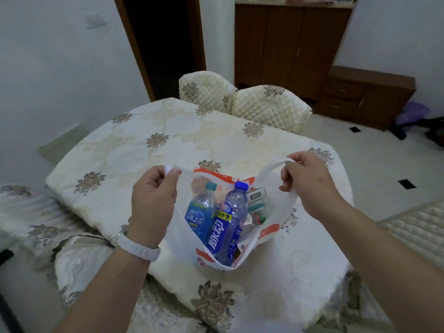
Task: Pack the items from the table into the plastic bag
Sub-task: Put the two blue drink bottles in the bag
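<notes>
A white plastic bag (pixel 276 212) with orange print stands open on the table, in the middle of the head view. My left hand (pixel 153 200) pinches its left handle and my right hand (pixel 310 186) pinches its right handle, pulling the mouth wide. Inside stand a blue-labelled drink bottle (pixel 227 227) with a blue cap and a second bottle (pixel 199 212) with a teal cap. Small boxes and packets (pixel 257 200) lie against the bag's right side. The bag's bottom is hidden.
The table (pixel 149 140) wears a cream floral cloth. Two quilted chairs (pixel 269 106) stand at its far side, another chair back (pixel 420 231) at the right. A brown cabinet (pixel 290 44) and a low drawer unit (pixel 362 97) line the far wall.
</notes>
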`<state>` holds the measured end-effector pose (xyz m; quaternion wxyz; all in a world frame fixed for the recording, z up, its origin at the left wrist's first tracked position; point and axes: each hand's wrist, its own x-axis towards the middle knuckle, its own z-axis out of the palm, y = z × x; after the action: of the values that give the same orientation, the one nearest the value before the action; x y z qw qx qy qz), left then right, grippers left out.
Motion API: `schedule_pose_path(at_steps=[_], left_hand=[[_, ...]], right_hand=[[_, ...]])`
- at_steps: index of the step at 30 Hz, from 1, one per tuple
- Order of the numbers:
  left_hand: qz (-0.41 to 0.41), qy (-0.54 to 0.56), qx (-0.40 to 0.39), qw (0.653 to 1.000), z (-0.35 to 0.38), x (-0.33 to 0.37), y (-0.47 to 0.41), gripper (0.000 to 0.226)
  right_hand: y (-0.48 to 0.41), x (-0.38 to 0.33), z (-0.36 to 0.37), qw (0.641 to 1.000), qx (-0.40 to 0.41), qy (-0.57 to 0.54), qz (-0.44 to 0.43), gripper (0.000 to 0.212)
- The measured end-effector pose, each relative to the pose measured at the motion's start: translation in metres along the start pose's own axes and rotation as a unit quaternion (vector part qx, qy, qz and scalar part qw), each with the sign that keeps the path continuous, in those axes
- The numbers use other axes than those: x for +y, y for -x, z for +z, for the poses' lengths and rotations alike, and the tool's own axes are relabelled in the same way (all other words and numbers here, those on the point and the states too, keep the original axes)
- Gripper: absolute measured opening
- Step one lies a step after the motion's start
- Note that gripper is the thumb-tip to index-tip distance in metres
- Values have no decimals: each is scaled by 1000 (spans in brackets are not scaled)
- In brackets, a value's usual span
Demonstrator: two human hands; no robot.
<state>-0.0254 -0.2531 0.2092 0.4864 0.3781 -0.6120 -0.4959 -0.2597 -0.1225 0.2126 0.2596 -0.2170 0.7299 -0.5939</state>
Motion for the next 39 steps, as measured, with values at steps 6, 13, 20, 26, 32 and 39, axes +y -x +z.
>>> schedule_pose_path(at_steps=[6, 13, 20, 26, 32, 39], left_hand=[[-19, -28, -62, 998, 2, -13, 6, 24], [-58, -66, -131, 987, 15, -27, 13, 22], [-62, -13, -149, 987, 15, -13, 17, 18], [-53, -57, -218, 973, 5, -28, 34, 24], [-67, -103, -280, 952, 9, -52, 74, 22], [-26, -227, -161, 960, 7, -44, 116, 17]], right_hand=[[-6, 26, 1, 992, 23, 127, 9, 7], [-6, 62, -11, 982, 74, 156, 71, 20], [25, 43, -3, 995, 84, 37, -27, 27], [52, 60, 2, 991, 28, 131, -31, 23], [84, 88, -8, 985, 11, 173, -23, 13], [104, 92, -34, 949, -64, 290, -109, 23]])
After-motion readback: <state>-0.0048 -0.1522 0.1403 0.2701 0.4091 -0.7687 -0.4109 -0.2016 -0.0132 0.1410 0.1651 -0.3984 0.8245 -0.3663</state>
